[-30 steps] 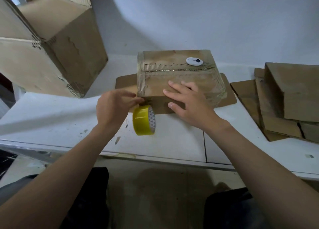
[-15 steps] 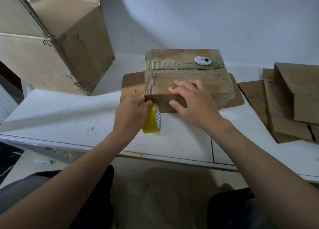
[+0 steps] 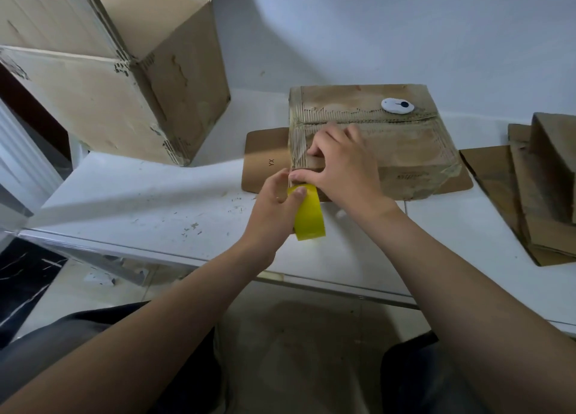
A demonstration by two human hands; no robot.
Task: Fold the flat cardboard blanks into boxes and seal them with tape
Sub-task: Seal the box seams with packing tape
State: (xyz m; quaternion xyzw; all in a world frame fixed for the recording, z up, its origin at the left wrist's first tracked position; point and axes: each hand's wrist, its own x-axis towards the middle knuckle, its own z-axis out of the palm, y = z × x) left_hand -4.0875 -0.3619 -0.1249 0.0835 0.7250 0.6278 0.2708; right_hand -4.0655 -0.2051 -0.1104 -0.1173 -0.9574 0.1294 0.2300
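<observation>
A folded cardboard box (image 3: 405, 142), its top streaked with clear tape, lies on a flat cardboard blank (image 3: 265, 161) on the white table (image 3: 140, 201). My left hand (image 3: 274, 208) grips a yellow tape roll (image 3: 308, 214) at the box's near left corner. My right hand (image 3: 343, 167) presses on that corner, fingers spread on the top and thumb down on the front edge beside the roll. A small white cutter (image 3: 397, 105) rests on the box top near its far right.
Large open cardboard cartons (image 3: 124, 70) stand tilted at the back left. A stack of flat cardboard blanks (image 3: 536, 189) lies at the right. The table's front edge (image 3: 311, 281) runs just below the hands, with my knees under it.
My right hand slid left along the box to its near left corner. The left hand turned the tape roll edge-on and brought it up against that corner.
</observation>
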